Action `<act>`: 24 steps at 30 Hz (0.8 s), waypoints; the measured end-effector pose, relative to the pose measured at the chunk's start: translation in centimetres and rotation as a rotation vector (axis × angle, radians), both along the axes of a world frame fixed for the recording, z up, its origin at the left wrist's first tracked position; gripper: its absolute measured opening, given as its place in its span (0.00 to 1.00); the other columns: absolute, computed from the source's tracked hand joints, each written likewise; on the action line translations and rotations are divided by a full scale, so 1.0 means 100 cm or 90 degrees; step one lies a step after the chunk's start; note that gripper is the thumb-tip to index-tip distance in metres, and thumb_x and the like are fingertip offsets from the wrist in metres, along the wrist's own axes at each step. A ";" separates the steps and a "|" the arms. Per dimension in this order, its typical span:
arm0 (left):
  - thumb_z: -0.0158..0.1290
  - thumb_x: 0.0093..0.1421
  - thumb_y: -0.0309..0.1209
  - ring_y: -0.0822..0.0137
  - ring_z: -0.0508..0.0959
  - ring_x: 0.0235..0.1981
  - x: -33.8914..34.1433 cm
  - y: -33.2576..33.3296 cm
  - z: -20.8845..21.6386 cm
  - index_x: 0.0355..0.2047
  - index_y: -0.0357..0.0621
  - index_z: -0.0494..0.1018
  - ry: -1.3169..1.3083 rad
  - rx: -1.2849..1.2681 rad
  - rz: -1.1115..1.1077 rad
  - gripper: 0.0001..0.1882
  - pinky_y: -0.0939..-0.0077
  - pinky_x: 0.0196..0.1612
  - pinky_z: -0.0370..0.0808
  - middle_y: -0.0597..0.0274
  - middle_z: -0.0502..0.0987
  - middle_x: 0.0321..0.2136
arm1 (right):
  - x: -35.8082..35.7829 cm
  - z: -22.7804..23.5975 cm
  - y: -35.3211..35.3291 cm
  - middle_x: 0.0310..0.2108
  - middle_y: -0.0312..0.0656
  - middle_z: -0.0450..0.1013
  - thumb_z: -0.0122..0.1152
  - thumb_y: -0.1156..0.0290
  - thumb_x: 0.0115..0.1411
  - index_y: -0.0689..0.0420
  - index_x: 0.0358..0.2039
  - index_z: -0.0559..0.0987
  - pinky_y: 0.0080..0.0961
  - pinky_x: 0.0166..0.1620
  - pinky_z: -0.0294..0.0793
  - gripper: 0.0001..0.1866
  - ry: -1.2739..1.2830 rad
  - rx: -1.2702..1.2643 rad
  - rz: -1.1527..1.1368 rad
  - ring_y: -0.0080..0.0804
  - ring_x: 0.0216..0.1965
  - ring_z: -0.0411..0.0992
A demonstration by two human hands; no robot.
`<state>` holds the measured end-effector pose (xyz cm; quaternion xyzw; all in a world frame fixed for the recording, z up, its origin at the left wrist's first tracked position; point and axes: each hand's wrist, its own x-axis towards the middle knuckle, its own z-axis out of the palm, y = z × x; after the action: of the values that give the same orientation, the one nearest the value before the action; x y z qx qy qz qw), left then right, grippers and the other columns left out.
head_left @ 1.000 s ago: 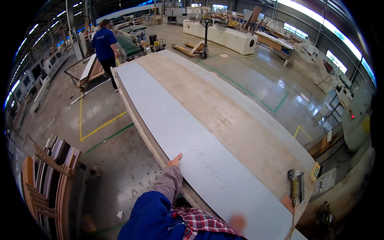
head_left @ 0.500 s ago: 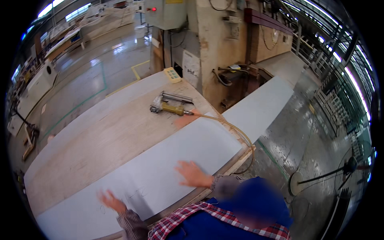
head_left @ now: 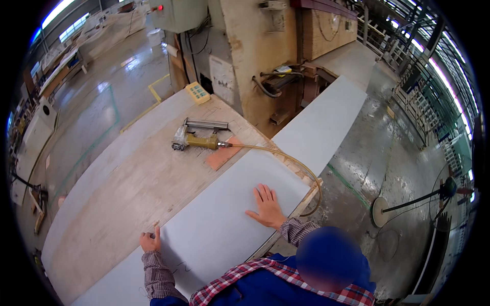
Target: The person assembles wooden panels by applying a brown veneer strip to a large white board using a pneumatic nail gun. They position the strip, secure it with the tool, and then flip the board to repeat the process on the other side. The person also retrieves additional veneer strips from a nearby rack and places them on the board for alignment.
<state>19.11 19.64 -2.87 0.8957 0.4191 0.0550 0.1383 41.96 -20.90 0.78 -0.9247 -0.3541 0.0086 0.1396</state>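
Note:
A long pale grey-white sheet (head_left: 219, 224) lies along the near side of a wooden board (head_left: 112, 204). My left hand (head_left: 150, 240) is at the sheet's far edge, beside the bare board, thumb held apart and the other fingers bent; nothing shows in it. Flat on the sheet, nearer its right end, rests my right hand (head_left: 268, 206) with fingers spread. Beyond both hands, a nail gun (head_left: 201, 140) with a yellowish grip lies on the board. Its amber air hose (head_left: 301, 166) curves over the right edge.
An orange patch (head_left: 223, 153) lies beside the nail gun. A yellow block with rows of buttons (head_left: 198, 93) sits at the board's far corner. Behind stands a large worn machine (head_left: 265, 51), with another pale panel (head_left: 326, 120) to its right. A round-based stand (head_left: 379, 211) is on the floor.
My left hand has moved from above the sheet to its far edge. The right hand has shifted right and now lies flat. The whole view has also shifted slightly.

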 end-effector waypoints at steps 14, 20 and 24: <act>0.60 0.44 0.39 0.49 0.70 0.41 0.227 -0.092 0.000 0.41 0.38 0.68 -0.266 -0.093 -0.414 0.26 0.60 0.43 0.67 0.48 0.70 0.40 | 0.007 0.005 0.002 0.59 0.61 0.46 0.52 0.50 0.55 0.66 0.57 0.55 0.51 0.59 0.40 0.39 0.047 0.004 0.027 0.57 0.60 0.43; 0.64 0.37 0.44 0.50 0.66 0.48 0.346 -0.115 0.001 0.51 0.39 0.59 0.016 -0.101 -0.487 0.43 0.62 0.51 0.65 0.47 0.68 0.43 | 0.051 0.013 0.024 0.58 0.60 0.50 0.55 0.61 0.53 0.66 0.54 0.60 0.48 0.57 0.48 0.32 0.047 0.254 0.017 0.56 0.56 0.51; 0.65 0.31 0.42 0.50 0.68 0.45 0.328 -0.091 0.026 0.44 0.39 0.65 0.152 -0.119 -0.504 0.39 0.61 0.49 0.67 0.48 0.69 0.41 | 0.134 0.013 0.106 0.54 0.58 0.56 0.57 0.70 0.49 0.66 0.51 0.63 0.41 0.54 0.57 0.29 -0.045 0.338 0.116 0.53 0.53 0.57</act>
<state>51.91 10.57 -0.22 0.9712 0.0587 -0.1447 0.1798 55.38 -10.26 2.07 -0.8198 -0.4302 -0.1040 0.3635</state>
